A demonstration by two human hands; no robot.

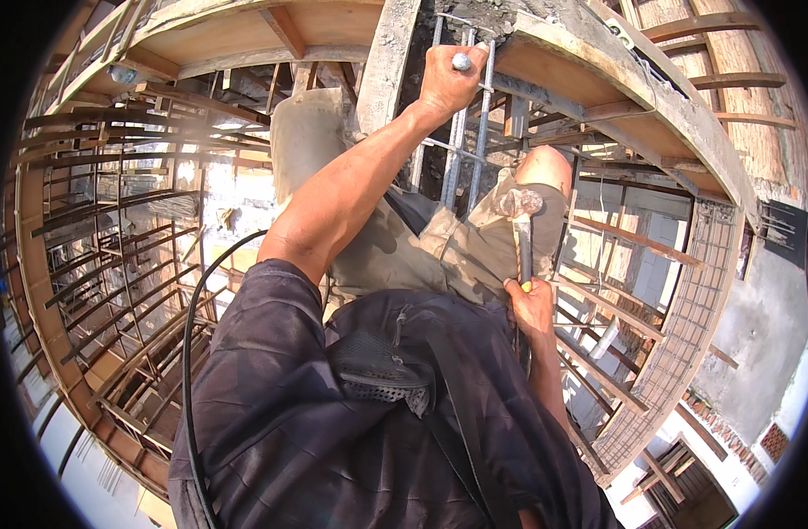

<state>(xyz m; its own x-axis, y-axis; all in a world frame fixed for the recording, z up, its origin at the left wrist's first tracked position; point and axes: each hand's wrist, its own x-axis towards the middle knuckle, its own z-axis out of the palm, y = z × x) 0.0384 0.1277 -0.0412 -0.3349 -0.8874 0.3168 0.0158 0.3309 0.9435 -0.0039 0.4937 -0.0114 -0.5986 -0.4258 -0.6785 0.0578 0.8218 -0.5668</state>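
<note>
My left hand [450, 81] is closed around a metal rod [460, 62]. Only its round grey end shows above my fist, so I cannot tell what kind of tool it is. Just below that hand, several steel rebars [457, 159] tied with crossbars run along a trough of dark, rough concrete [435, 167]. Low on the right, my right hand [534, 307] grips the handle of a hammer [523, 234]. The hammer's dusty head [518, 203] is up over my right thigh, well apart from the rod.
Grey concrete-edged wooden formwork [598, 57] curves along the far side. At left, a deep framework of wooden beams and props [113, 264] drops away below me. A rebar mesh [677, 344] lies in a channel at right. A black cable [190, 353] hangs by my left shoulder.
</note>
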